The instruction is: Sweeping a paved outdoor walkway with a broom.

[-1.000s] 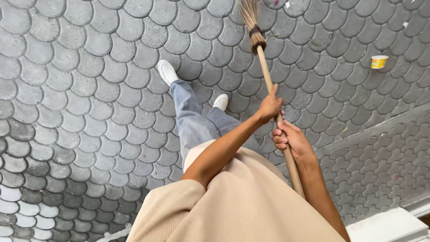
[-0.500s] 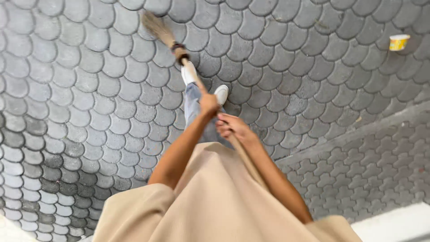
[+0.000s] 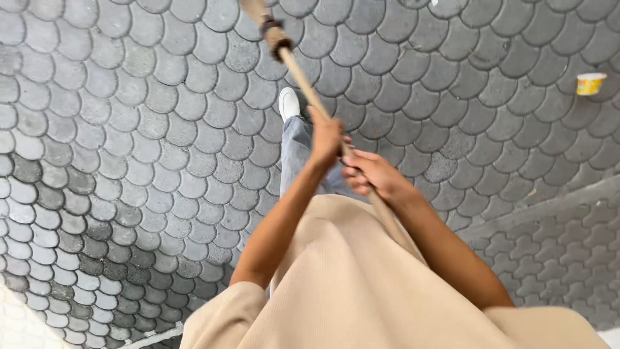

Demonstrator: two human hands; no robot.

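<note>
I hold a long wooden broom handle (image 3: 298,76) with both hands. My left hand (image 3: 325,137) grips it higher up, and my right hand (image 3: 373,176) wraps it just below, closer to my body. The handle slants up and to the left, with a dark binding (image 3: 276,32) near the top edge where the straw head starts; most of the head is out of frame. My beige shirt (image 3: 361,284) fills the bottom of the view. One leg in blue jeans with a white shoe (image 3: 288,103) steps forward under the handle.
The ground is grey fish-scale paving (image 3: 129,129). A small yellow cup (image 3: 590,83) lies on it at the far right. A strip of differently shaped pavers (image 3: 555,245) runs along the lower right. A pale edge (image 3: 19,323) shows at the bottom left.
The broom swung from the upper right to the left, then back a little toward the middle. Both hands stayed on the handle. The view shifted as I stepped.
</note>
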